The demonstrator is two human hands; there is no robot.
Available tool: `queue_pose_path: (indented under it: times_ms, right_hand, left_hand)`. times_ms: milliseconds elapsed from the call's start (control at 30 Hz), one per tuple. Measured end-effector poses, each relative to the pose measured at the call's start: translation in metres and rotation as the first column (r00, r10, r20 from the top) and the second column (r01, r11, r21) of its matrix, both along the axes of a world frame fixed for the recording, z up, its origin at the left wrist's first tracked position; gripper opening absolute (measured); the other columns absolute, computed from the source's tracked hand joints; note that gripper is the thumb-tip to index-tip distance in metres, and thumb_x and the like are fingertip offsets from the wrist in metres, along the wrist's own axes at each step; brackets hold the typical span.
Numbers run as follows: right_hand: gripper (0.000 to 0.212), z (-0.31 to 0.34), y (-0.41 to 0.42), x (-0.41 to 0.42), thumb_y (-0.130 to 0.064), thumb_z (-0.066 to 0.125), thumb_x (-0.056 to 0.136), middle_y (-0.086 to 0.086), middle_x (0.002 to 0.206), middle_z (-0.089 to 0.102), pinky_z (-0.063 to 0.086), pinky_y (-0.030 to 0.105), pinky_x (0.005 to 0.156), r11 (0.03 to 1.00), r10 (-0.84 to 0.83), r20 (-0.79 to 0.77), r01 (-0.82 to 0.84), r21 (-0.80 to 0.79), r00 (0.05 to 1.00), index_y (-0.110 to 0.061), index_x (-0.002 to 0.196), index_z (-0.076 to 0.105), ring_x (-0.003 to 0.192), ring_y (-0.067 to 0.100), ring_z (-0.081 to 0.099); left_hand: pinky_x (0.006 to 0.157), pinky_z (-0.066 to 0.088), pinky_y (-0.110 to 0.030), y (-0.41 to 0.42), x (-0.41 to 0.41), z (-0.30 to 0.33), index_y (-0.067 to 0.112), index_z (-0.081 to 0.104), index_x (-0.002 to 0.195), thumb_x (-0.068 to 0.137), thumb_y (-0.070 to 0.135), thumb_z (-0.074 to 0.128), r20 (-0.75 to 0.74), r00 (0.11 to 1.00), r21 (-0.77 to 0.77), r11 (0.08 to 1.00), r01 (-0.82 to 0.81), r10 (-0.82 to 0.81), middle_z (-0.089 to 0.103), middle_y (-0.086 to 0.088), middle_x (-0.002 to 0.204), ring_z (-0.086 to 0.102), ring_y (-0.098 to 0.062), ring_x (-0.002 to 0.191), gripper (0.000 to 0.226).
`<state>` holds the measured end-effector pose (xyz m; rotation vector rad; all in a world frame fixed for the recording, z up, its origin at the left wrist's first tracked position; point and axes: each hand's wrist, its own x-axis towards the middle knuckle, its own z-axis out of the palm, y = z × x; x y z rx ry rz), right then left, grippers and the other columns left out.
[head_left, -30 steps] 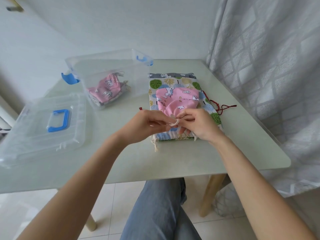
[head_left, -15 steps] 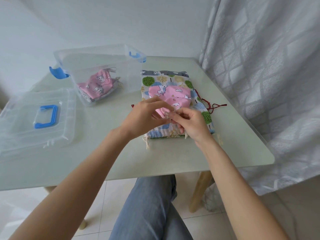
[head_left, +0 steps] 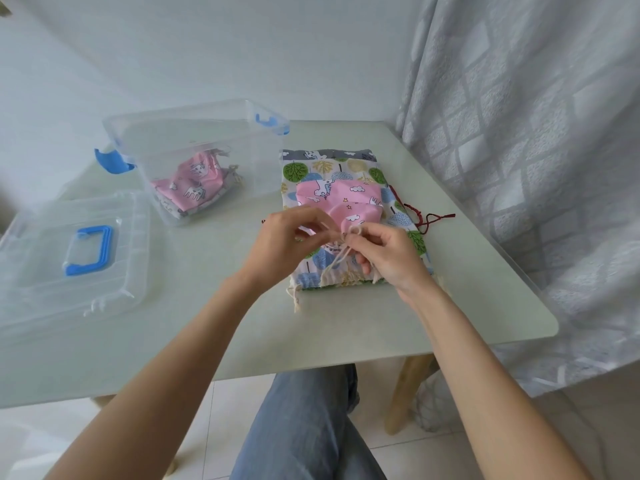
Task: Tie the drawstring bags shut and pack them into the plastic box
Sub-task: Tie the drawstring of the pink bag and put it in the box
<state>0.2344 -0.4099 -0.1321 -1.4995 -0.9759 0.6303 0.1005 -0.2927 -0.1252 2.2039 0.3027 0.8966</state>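
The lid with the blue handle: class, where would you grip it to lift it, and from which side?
Probably grip the blue handle from above. The lid lies flat on the table with the handle facing up and nothing on it.

Beside the one plastic box (head_left: pixel 214 147) lies a stack of at least three drawstring bags (head_left: pixel 339 199); inside the box, at least one more pink bag (head_left: pixel 192 183). One lid (head_left: pixel 69 258) lies left of the box. Two hands work.
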Motion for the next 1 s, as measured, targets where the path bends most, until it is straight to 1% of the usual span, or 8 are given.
queue_pose_path:
  times_ms: [100, 167, 233, 433, 600, 767, 900, 1000]
  right_hand:
    - [0.014, 0.002, 0.001, 0.002, -0.008, 0.06, 0.089, -0.008, 0.047, 0.053, 0.04, 0.02, 0.042, 1.0, 0.002, 0.027, -0.002, 0.014, 1.0, -0.01, 0.077, 0.065, 0.043, 0.012, 0.045]
    - [0.012, 0.003, 0.001, 0.003, -0.007, 0.058, 0.09, -0.008, 0.05, 0.055, 0.042, 0.019, 0.043, 0.999, 0.004, 0.017, -0.005, 0.033, 1.0, -0.009, 0.08, 0.065, 0.045, 0.008, 0.047]
    - [0.01, 0.006, 0.001, 0.002, -0.007, 0.058, 0.09, 0.0, 0.059, 0.059, 0.045, 0.017, 0.047, 0.999, 0.016, -0.012, -0.015, 0.048, 1.0, -0.009, 0.083, 0.066, 0.049, 0.006, 0.052]
    - [0.012, 0.013, 0.0, 0.009, -0.011, 0.06, 0.09, 0.0, 0.065, 0.062, 0.049, 0.021, 0.057, 0.998, 0.023, 0.043, -0.026, 0.055, 0.999, -0.017, 0.082, 0.068, 0.06, 0.014, 0.058]
    - [0.012, 0.026, 0.004, 0.017, -0.013, 0.061, 0.089, -0.008, 0.064, 0.061, 0.045, 0.019, 0.051, 0.998, 0.035, 0.109, -0.041, 0.054, 0.993, -0.021, 0.089, 0.071, 0.058, 0.01, 0.053]
    - [0.016, 0.038, 0.009, 0.033, -0.026, 0.063, 0.081, 0.0, 0.069, 0.057, 0.03, 0.018, 0.045, 0.979, 0.201, -0.041, -0.201, -0.015, 0.979, -0.018, 0.089, 0.073, 0.054, 0.007, 0.042]
    - [0.025, 0.041, 0.012, 0.044, -0.026, 0.069, 0.073, 0.005, 0.074, 0.063, 0.032, 0.017, 0.046, 0.97, 0.227, -0.097, -0.234, -0.07, 0.969, -0.007, 0.089, 0.07, 0.055, 0.008, 0.045]
    - [0.013, 0.043, 0.014, 0.046, -0.017, 0.073, 0.068, 0.002, 0.071, 0.066, 0.036, 0.015, 0.048, 0.981, 0.185, -0.049, -0.187, -0.051, 0.982, -0.012, 0.08, 0.069, 0.055, 0.007, 0.047]
  left_hand:
    - [0.074, 0.054, -0.021, -0.003, 0.002, -0.006, 0.02, 0.066, 0.084, 0.075, 0.022, 0.072, 0.063, 0.997, -0.279, 0.958, 0.064, -0.048, 0.069, 0.001, 0.082, 0.068, -0.01, 0.077, 0.011]
    - [0.077, 0.053, -0.018, -0.003, 0.004, -0.008, 0.022, 0.063, 0.096, 0.067, 0.025, 0.077, 0.017, 0.997, -0.272, 0.959, 0.078, -0.077, 0.067, 0.006, 0.088, 0.067, -0.007, 0.08, 0.032]
    - [0.077, 0.052, -0.015, -0.001, 0.008, -0.009, 0.025, 0.059, 0.102, 0.062, 0.028, 0.082, -0.066, 0.996, -0.155, 0.986, 0.056, -0.066, 0.064, 0.011, 0.091, 0.064, -0.002, 0.08, 0.047]
    - [0.067, 0.048, -0.008, 0.006, 0.018, -0.004, 0.022, 0.065, 0.089, 0.072, 0.011, 0.078, -0.013, 0.998, -0.059, 0.996, 0.065, -0.066, 0.064, 0.019, 0.075, 0.065, 0.002, 0.069, 0.024]
    - [0.068, 0.051, -0.015, 0.023, 0.033, 0.007, 0.019, 0.072, 0.085, 0.076, 0.012, 0.076, -0.051, 0.995, 0.029, 0.996, 0.088, -0.087, 0.066, 0.006, 0.073, 0.063, -0.005, 0.065, 0.012]
    - [0.07, 0.053, -0.032, 0.036, 0.044, 0.012, 0.026, 0.07, 0.083, 0.077, 0.03, 0.072, -0.063, 0.977, -0.057, 0.978, 0.201, -0.204, 0.066, 0.011, 0.079, 0.061, -0.007, 0.074, 0.008]
    - [0.085, 0.044, -0.02, 0.041, 0.049, 0.012, 0.029, 0.069, 0.084, 0.076, 0.04, 0.061, -0.075, 0.962, -0.053, 0.965, 0.258, -0.261, 0.063, 0.013, 0.105, 0.054, -0.003, 0.102, 0.016]
    - [0.082, 0.046, -0.031, 0.039, 0.053, 0.01, 0.02, 0.068, 0.085, 0.077, 0.037, 0.06, -0.108, 0.943, -0.182, 0.939, 0.293, -0.315, 0.065, 0.015, 0.092, 0.059, -0.007, 0.089, 0.021]
